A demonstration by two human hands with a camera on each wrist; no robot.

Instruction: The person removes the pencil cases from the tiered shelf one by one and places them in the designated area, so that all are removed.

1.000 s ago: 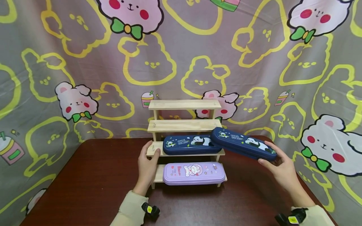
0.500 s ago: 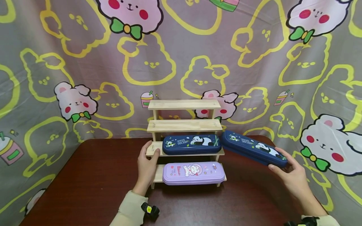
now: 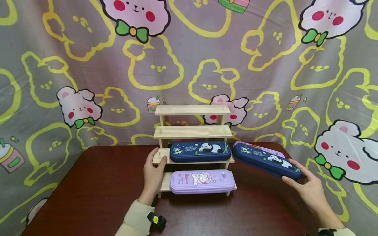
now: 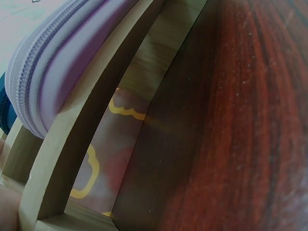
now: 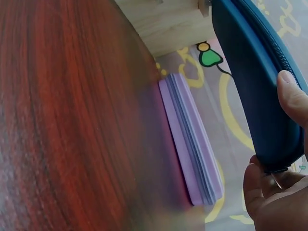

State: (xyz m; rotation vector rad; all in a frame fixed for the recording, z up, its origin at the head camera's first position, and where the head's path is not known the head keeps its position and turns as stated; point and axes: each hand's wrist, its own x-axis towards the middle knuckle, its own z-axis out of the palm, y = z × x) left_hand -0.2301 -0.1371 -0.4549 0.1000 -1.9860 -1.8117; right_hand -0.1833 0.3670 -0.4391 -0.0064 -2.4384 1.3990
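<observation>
My right hand grips the right end of a navy panda pencil case, thumb on the near side. The case is tilted, its left end higher in the head view, and the right wrist view shows its zip and underside above the table. My left hand holds the left end of a tiered wooden rack, at its second step from the bottom. A matching navy panda case lies on that step. On the lowest step rests a lilac pencil case with a bunny picture.
Behind the held case, another lilac-pink pencil case lies on the dark red-brown table, to the right of the rack. A patterned cloth hangs behind and at both sides.
My right hand has drawn the held navy case to the right and lower, away from the rack's case. The lilac-pink case behind it has come into view. My left hand stays put.
</observation>
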